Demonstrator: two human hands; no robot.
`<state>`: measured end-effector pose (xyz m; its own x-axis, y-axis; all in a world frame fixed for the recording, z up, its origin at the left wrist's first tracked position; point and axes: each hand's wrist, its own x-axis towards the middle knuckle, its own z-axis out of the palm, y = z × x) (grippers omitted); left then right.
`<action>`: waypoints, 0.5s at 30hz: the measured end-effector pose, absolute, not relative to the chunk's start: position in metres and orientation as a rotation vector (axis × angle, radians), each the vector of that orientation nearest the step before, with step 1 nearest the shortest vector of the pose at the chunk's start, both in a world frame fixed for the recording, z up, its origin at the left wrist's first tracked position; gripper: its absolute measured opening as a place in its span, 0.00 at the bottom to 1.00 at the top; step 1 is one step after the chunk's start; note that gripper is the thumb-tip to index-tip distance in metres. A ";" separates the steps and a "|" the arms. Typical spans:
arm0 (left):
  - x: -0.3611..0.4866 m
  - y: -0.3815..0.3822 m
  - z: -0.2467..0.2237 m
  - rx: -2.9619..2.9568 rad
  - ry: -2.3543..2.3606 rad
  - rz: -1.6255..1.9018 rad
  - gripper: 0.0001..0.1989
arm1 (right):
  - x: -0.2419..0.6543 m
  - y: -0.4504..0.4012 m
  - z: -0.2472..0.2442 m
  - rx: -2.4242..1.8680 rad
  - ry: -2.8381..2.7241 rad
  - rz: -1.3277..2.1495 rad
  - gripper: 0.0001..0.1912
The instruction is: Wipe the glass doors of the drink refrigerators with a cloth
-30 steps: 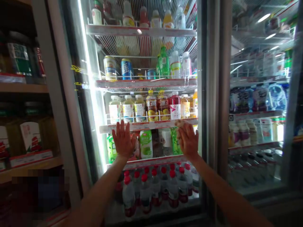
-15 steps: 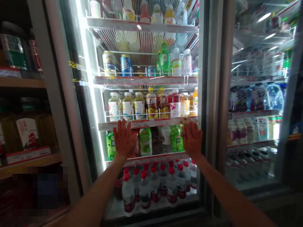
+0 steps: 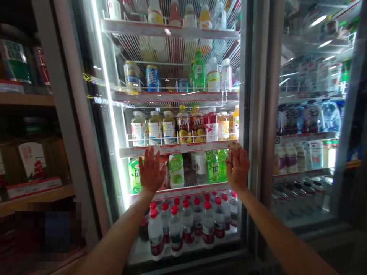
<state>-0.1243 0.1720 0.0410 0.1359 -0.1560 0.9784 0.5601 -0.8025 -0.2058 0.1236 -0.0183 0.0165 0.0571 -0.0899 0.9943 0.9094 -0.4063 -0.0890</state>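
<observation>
My left hand is raised with its fingers spread, before the lower shelf of a lit drinks fridge, and holds nothing. Behind it are a green pack and a green-and-white bottle. My right hand is up near the metal door frame, fingers upward and slightly bent, with nothing visible in it. A faint hand reflection shows by its fingertips on the glass door. Whether either hand touches the glass I cannot tell. Green bottles stand just left of my right hand.
Red-capped water bottles fill the bottom of the fridge. Tea bottles line the shelf above my hands, with cans higher up. A second fridge is on the right. Wooden shelves with bottles stand at the left.
My right hand has shifted a little right, towards the door frame, and its fingers look more bent. My left hand has moved slightly down, still spread.
</observation>
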 end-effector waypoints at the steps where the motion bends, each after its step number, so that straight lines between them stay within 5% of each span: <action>1: -0.124 0.172 0.040 -1.872 -0.388 -1.721 0.28 | 0.127 -0.019 0.020 -1.465 -0.795 -1.470 0.26; 9: -0.125 0.172 0.039 -1.905 -0.427 -1.715 0.28 | 0.080 -0.001 -0.002 -1.425 -1.381 -1.474 0.25; 15: -0.124 0.173 0.038 -1.878 -0.416 -1.724 0.28 | 0.134 -0.023 0.006 -1.461 -0.764 -1.419 0.27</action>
<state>-0.1235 0.1726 0.0379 0.1290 -0.1377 0.9820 0.5703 -0.7998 -0.1871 0.1337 -0.0233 0.0059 0.1394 -0.1672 0.9760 0.9066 -0.3748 -0.1937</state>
